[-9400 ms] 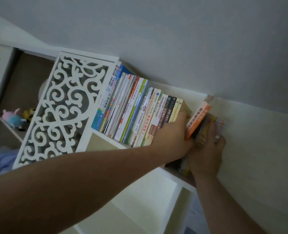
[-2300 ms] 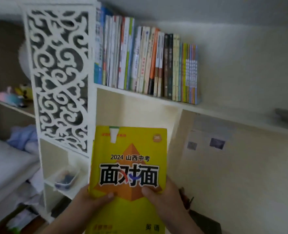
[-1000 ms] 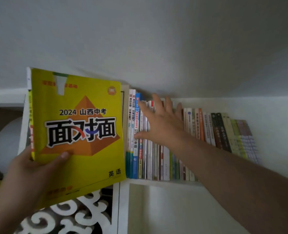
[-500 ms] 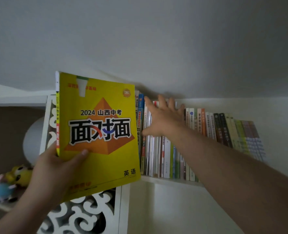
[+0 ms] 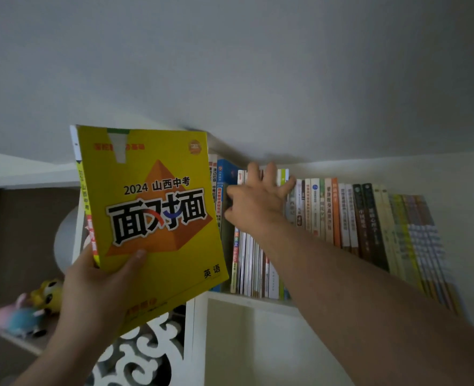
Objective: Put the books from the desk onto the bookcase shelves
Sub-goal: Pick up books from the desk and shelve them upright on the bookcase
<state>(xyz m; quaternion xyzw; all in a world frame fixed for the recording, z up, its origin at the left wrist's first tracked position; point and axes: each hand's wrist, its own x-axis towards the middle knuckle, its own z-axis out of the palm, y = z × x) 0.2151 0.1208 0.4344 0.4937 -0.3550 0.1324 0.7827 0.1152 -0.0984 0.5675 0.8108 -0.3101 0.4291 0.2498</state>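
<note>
Fingers of the right hand point(image 5: 258, 201) are spreading over the tops of the standing books point(image 5: 341, 218) at centre frame, pressing the row toward the right of the frame; the fingertips are hooking over the upper edges, while the thumb is resting low on the spines at the left end of the row. Head view: the left hand point(image 5: 99, 291), at lower left, is gripping the yellow workbook point(image 5: 152, 207) by its lower spine corner, thumb flat on the cover and the remaining fingers hidden behind it. The workbook is being held upright and slightly tilted, in front of the bookcase's fretwork panel point(image 5: 146, 355), just left of the row and off the shelf point(image 5: 252, 300). The step in hand appears to be opening a slot. The next move probably calls for widening that dark gap beside the blue spine, then turning the workbook spine-outward and sliding it in.
</note>
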